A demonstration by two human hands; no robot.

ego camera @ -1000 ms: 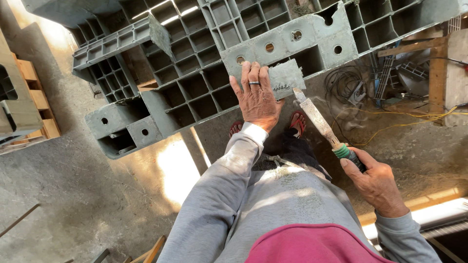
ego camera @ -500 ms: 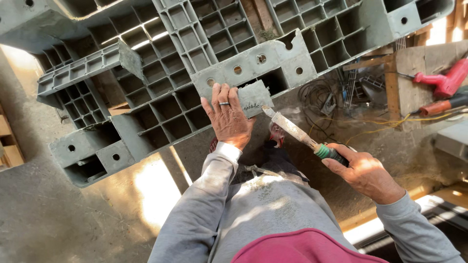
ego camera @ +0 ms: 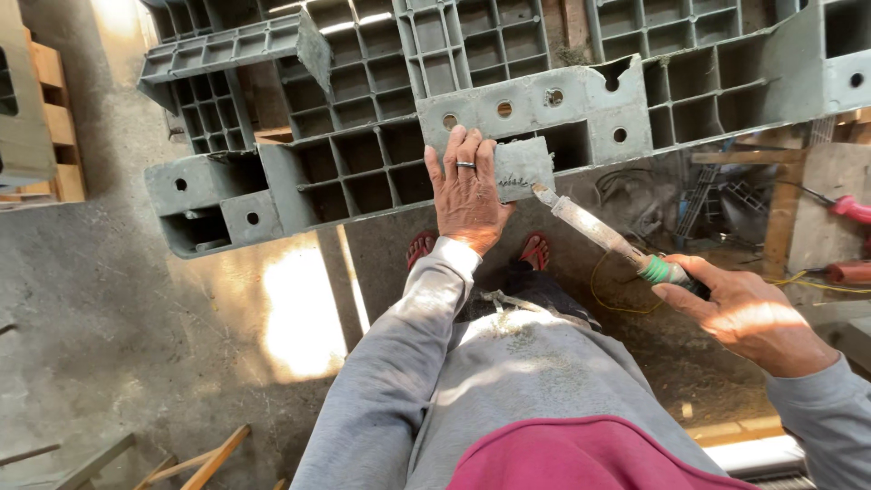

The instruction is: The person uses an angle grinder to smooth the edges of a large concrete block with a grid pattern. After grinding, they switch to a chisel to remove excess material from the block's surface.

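A large grey plastic pallet (ego camera: 363, 172) stands on edge in front of me, its grid of cells facing me. My left hand (ego camera: 467, 191), a ring on one finger, presses a small grey plastic patch (ego camera: 524, 169) flat against the pallet's lower rail. My right hand (ego camera: 739, 313) grips the green-banded handle of a long flat metal blade tool (ego camera: 594, 229). The tool's tip touches the patch's lower right edge.
My feet in red sandals (ego camera: 535, 249) stand on the rough concrete floor (ego camera: 109, 318) below the pallet. Red power tools (ego camera: 848, 210) and yellow cable lie at the right. Wooden pallets (ego camera: 54, 118) sit at the left; wood strips (ego camera: 195, 463) lie bottom left.
The view has shifted, so the pallet sits lower and more central. My left hand stays pressed on the patch, and the blade tip has stayed at the patch's right edge.
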